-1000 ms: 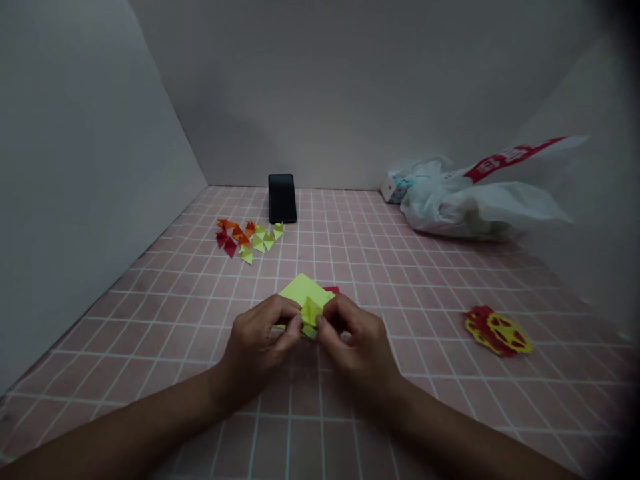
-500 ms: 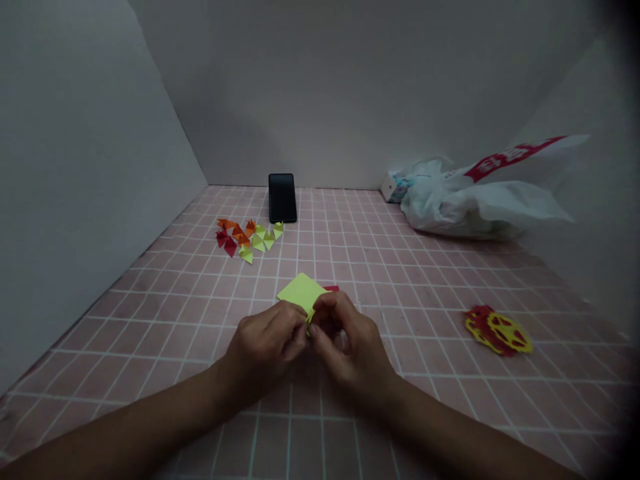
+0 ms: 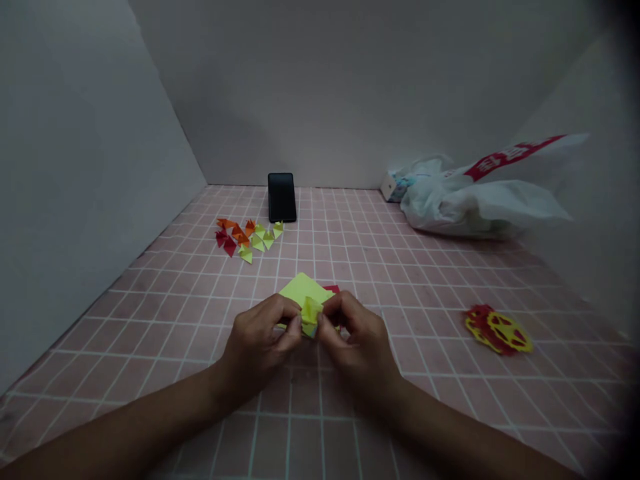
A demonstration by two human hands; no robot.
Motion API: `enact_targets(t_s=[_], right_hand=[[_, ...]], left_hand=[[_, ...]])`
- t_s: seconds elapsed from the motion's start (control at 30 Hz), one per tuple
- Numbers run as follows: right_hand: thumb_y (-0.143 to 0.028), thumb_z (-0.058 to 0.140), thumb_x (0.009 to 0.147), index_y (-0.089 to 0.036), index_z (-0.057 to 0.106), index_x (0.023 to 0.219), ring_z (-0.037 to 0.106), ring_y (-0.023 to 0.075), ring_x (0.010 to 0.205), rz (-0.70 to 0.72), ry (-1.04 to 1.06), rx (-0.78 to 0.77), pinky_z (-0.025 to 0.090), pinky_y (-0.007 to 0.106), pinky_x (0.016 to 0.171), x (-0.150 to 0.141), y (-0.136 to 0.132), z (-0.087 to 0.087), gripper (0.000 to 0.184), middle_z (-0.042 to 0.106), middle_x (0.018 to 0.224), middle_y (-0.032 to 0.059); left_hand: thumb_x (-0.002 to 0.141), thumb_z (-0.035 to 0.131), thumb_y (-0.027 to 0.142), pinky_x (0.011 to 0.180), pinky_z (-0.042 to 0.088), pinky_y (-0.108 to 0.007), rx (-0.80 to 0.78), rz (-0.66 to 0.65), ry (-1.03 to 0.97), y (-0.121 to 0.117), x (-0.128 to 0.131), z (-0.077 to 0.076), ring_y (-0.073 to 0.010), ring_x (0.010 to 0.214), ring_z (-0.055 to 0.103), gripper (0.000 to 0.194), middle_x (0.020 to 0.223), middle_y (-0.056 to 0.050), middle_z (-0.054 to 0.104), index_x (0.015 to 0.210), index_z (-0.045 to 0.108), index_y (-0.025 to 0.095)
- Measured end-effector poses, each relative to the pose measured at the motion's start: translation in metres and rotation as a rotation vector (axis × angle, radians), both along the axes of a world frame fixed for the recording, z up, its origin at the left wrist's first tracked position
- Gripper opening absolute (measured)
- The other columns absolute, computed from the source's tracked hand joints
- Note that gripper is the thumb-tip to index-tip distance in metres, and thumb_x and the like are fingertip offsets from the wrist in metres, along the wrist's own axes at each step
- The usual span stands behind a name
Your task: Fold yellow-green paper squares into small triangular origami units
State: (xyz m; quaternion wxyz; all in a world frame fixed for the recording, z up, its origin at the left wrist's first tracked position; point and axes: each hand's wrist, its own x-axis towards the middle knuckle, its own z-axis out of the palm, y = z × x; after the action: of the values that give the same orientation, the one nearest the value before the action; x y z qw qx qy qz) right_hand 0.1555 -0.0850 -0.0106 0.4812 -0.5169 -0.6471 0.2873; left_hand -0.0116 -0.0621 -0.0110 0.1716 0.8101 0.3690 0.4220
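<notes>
Between my two hands is a small piece of folded yellow paper [image 3: 311, 311], its creased faces partly spread. My left hand [image 3: 264, 335] pinches its left side between thumb and index finger. On the other side my right hand [image 3: 354, 333] grips the paper's right edge the same way. Just behind and beneath lies a flat yellow paper sheet [image 3: 301, 284], its near part hidden by the fingers. A bit of red paper [image 3: 331, 289] peeks out to the right of that sheet.
Several small folded paper shapes [image 3: 242, 238] in red, orange and yellow lie at the back left. Behind them leans a black phone [image 3: 282, 197]. A white plastic bag [image 3: 465, 203] and a patterned box [image 3: 393, 187] stand back right. Red and yellow cut-outs [image 3: 499, 331] lie at right.
The folded yellow paper, narrow and mostly covered by fingers before, now shows a wider face. My hands have moved slightly apart with it.
</notes>
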Motion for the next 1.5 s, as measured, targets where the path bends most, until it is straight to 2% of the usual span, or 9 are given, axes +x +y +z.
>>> enact_targets(t_s=[0.1,0.2,0.4,0.63,0.8,0.97,1.2,1.37,1.5], right_hand=[[-0.01,0.054,0.082,-0.021,0.049,0.083,0.051,0.0112,0.06,0.023,0.133,-0.075,0.041,0.023,0.055,-0.001,0.001,0.0,0.012,0.052,0.071,-0.0035],[-0.007,0.051,0.083,-0.021,0.055,0.094,0.054,0.0125,0.066,0.101,0.109,0.0,0.044,0.025,0.061,0.0,0.002,0.001,0.018,0.057,0.076,-0.0017],[-0.003,0.048,0.087,-0.019,0.064,0.094,0.059,0.0178,0.084,0.235,-0.186,0.196,0.047,0.03,0.072,0.007,0.005,0.002,0.024,0.062,0.088,0.0055],[-0.01,0.045,0.092,-0.015,0.063,0.093,0.051,0.0186,0.071,0.268,-0.564,0.25,0.043,0.031,0.063,0.008,0.004,0.003,0.019,0.057,0.081,0.0075],[-0.01,0.045,0.092,-0.017,0.054,0.078,0.054,0.0174,0.073,0.235,-0.437,0.211,0.044,0.03,0.066,0.009,0.007,0.003,0.019,0.058,0.081,0.0065],[-0.009,0.054,0.087,-0.019,0.054,0.086,0.057,0.0186,0.081,0.235,-0.309,0.146,0.045,0.03,0.07,0.01,0.009,0.004,0.01,0.061,0.087,0.0055],[-0.007,0.05,0.088,-0.019,0.05,0.076,0.056,0.0172,0.073,0.209,-0.296,0.189,0.044,0.028,0.064,0.009,0.009,0.006,0.017,0.059,0.077,0.0037],[-0.011,0.052,0.09,-0.02,0.058,0.098,0.059,0.0186,0.085,0.289,-0.359,0.153,0.047,0.031,0.072,0.009,0.01,0.003,0.013,0.062,0.094,0.0065],[-0.01,0.047,0.092,-0.018,0.057,0.084,0.057,0.0177,0.074,0.283,-0.408,0.214,0.045,0.029,0.066,0.01,0.011,0.0,0.015,0.061,0.082,0.0057]], left_hand=[[0.084,0.057,0.007,0.063,0.048,-0.024,-0.023,-0.005,-0.005,0.0,0.0,0.0,-0.0121,0.066,0.063,0.01,0.073,-0.001,0.065,0.081,0.059,0.016],[0.084,0.057,0.007,0.065,0.049,-0.024,-0.02,-0.01,-0.006,0.001,0.001,0.0,-0.0123,0.067,0.063,0.01,0.075,-0.001,0.066,0.082,0.059,0.016],[0.085,0.055,0.007,0.064,0.049,-0.024,0.005,0.018,0.021,0.002,0.0,0.001,-0.0126,0.067,0.064,0.01,0.074,-0.002,0.065,0.081,0.058,0.016],[0.085,0.055,0.008,0.063,0.048,-0.025,0.0,0.039,0.049,0.007,-0.004,0.003,-0.0132,0.067,0.063,0.009,0.074,-0.002,0.064,0.081,0.059,0.015],[0.085,0.054,0.01,0.064,0.049,-0.025,-0.097,0.052,0.006,0.01,-0.005,0.003,-0.0131,0.067,0.063,0.008,0.074,-0.002,0.064,0.081,0.06,0.015],[0.084,0.054,0.013,0.061,0.05,-0.025,-0.21,0.059,-0.049,0.011,-0.005,0.004,-0.0129,0.064,0.062,0.01,0.071,-0.001,0.064,0.079,0.061,0.015],[0.084,0.054,0.016,0.057,0.05,-0.023,-0.323,0.085,-0.107,0.013,-0.003,0.008,-0.0128,0.061,0.062,0.01,0.068,-0.001,0.064,0.076,0.061,0.015],[0.081,0.055,0.016,0.057,0.051,-0.023,-0.397,0.044,-0.122,0.014,-0.004,0.009,-0.0131,0.062,0.062,0.009,0.068,-0.001,0.065,0.074,0.061,0.016],[0.079,0.057,0.016,0.055,0.05,-0.023,-0.427,0.063,-0.138,0.015,-0.004,0.008,-0.0125,0.06,0.061,0.008,0.067,-0.001,0.064,0.072,0.06,0.016]])
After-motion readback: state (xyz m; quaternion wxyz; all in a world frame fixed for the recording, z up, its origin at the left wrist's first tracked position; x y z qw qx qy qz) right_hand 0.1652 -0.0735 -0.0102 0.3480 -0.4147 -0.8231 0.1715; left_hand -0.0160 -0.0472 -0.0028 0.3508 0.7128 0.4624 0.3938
